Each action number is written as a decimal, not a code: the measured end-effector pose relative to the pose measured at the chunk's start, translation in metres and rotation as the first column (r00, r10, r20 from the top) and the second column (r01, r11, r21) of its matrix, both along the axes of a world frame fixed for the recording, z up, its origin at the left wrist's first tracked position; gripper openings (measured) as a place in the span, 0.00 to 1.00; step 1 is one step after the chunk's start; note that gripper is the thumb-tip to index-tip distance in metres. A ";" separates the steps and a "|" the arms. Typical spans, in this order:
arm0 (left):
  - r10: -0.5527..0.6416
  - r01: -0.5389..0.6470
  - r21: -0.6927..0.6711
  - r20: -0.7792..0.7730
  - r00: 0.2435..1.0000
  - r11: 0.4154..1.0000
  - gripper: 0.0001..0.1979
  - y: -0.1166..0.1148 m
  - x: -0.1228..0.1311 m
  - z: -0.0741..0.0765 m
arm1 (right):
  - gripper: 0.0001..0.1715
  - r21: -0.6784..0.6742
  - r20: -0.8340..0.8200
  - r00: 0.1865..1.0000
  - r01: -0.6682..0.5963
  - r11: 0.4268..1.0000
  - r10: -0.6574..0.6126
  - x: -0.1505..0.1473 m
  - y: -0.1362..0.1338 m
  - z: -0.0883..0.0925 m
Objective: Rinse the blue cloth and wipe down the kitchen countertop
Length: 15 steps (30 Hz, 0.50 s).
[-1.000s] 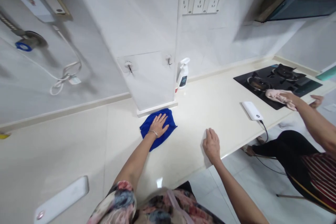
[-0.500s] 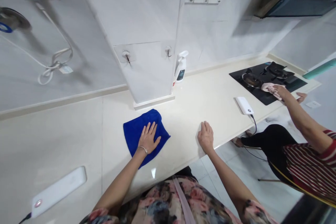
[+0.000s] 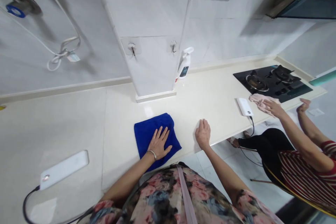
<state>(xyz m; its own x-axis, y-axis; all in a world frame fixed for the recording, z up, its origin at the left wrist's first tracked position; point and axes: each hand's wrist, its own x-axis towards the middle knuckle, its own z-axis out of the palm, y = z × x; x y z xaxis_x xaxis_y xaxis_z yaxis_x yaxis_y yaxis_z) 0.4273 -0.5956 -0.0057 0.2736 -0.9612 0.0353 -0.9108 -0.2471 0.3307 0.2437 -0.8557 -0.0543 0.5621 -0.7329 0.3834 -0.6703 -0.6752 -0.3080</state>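
My left hand (image 3: 159,143) lies flat with its fingers spread on a blue cloth (image 3: 145,134), pressing it against the pale countertop (image 3: 118,129). The cloth is spread out near the counter's front edge, its far corner slightly rumpled. To the right of the cloth, my right hand (image 3: 203,134) rests on the counter close to the front edge. Its fingers are curled and held together, and nothing shows in them.
A white spray bottle (image 3: 184,63) stands beside the wall pillar (image 3: 154,66). White power banks with black cables lie at left (image 3: 64,169) and right (image 3: 245,107). At right, a seated person's hand (image 3: 273,107) rests on a pink cloth (image 3: 259,100) by the black gas hob (image 3: 288,91).
My left hand and the blue cloth have moved right and nearer the front edge. My right hand stays about where it was. The other person's pink cloth has shifted left off the hob.
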 end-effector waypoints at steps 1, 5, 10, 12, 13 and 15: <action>0.002 -0.002 0.000 -0.011 1.000 1.000 0.42 -0.003 -0.004 0.000 | 0.33 0.006 0.003 1.000 -0.001 1.000 0.001 0.000 0.000 0.000; -0.023 0.023 0.012 -0.055 0.998 1.000 0.43 -0.015 -0.025 0.001 | 0.34 0.008 -0.015 1.000 -0.013 1.000 0.013 -0.001 0.001 0.001; -0.074 0.076 0.027 -0.089 0.993 0.997 0.43 -0.028 -0.042 0.001 | 0.34 -0.029 -0.018 1.000 -0.009 1.000 0.008 -0.001 0.001 -0.001; -0.076 0.078 0.019 -0.088 0.993 0.997 0.43 -0.032 -0.042 0.000 | 0.35 -0.027 0.002 1.000 -0.018 0.999 0.018 -0.001 0.001 -0.002; -0.075 0.077 0.014 -0.085 0.994 0.997 0.43 -0.033 -0.042 -0.001 | 0.35 -0.022 0.013 1.000 -0.019 1.000 0.020 -0.001 0.001 -0.003; -0.075 0.076 0.005 -0.076 0.994 0.997 0.42 -0.036 -0.040 -0.004 | 0.35 -0.007 0.025 0.999 -0.020 1.000 0.020 -0.001 0.001 -0.004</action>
<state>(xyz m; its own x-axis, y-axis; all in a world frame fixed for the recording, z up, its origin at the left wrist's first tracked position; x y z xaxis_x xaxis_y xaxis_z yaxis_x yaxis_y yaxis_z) 0.3872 -0.6317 -0.0093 0.2015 -0.9794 0.0092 -0.8993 -0.1813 0.3980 0.2432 -0.8549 -0.0580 0.5669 -0.7190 0.4022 -0.6488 -0.6905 -0.3198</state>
